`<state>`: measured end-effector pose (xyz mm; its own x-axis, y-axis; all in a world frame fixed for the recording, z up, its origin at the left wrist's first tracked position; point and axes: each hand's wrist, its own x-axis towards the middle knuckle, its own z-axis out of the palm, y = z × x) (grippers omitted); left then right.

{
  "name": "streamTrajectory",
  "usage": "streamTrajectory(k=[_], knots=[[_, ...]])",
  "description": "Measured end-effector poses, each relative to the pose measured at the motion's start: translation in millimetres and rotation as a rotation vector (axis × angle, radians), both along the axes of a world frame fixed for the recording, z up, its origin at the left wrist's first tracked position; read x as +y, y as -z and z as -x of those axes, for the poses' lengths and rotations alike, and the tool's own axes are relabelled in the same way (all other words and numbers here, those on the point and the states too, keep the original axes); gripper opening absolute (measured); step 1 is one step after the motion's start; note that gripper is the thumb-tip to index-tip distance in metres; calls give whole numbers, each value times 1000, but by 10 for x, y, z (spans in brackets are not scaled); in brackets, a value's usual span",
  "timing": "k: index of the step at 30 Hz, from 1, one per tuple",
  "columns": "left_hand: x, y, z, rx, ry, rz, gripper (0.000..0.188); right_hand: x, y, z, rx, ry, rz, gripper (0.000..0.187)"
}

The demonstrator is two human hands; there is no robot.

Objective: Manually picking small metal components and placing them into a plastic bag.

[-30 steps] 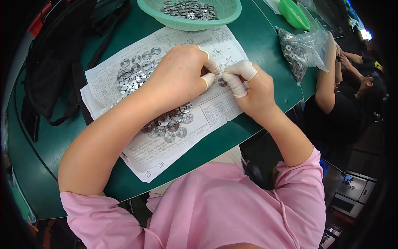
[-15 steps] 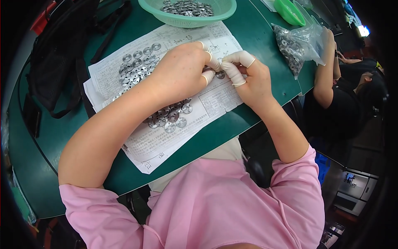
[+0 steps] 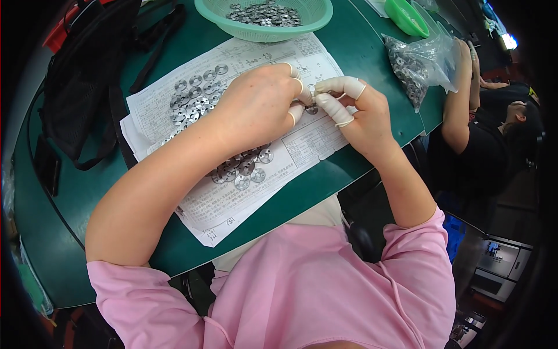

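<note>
My left hand [image 3: 264, 93] is closed in a pinch over the printed sheets, white finger cots on its fingertips. My right hand [image 3: 361, 110], with cots on the thumb and forefinger, pinches from the other side, so the fingertips of both hands meet. A small round metal disc [image 3: 312, 109] shows partly at the meeting fingertips; the rest of it is covered. Many similar holed metal discs [image 3: 196, 92] lie on the paper [image 3: 203, 215] to the left, in rows and overlapping. My left forearm hides some, and more discs [image 3: 242, 181] lie nearer to me.
A pale green basket [image 3: 264, 34] of discs stands at the far side of the green table [image 3: 366, 64]. Right of it are a clear bag [image 3: 410, 72] of metal parts and a bright green bowl [image 3: 406, 17]. A black bag [image 3: 87, 87] lies left. Another person [image 3: 482, 128] sits at right.
Both hands keep their pinch; my right fingers have shifted slightly. The whole view has moved a little, and the discs and paper look otherwise unchanged.
</note>
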<state>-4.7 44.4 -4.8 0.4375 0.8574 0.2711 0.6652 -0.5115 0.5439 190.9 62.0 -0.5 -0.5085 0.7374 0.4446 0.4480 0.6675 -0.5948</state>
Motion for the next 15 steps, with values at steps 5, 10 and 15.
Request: streamTrajectory(k=[5, 10, 15], knots=[[-19, 18, -7, -19, 7, -29, 17, 44, -23, -30, -21, -33, -27, 11], [-60, -19, -38, 15, -3, -174, 14, 16, -15, -38, -127, 63, -72, 11], [-101, -23, -73, 133, 56, -229, 12, 3, 1, -20, -125, 76, -93, 10]])
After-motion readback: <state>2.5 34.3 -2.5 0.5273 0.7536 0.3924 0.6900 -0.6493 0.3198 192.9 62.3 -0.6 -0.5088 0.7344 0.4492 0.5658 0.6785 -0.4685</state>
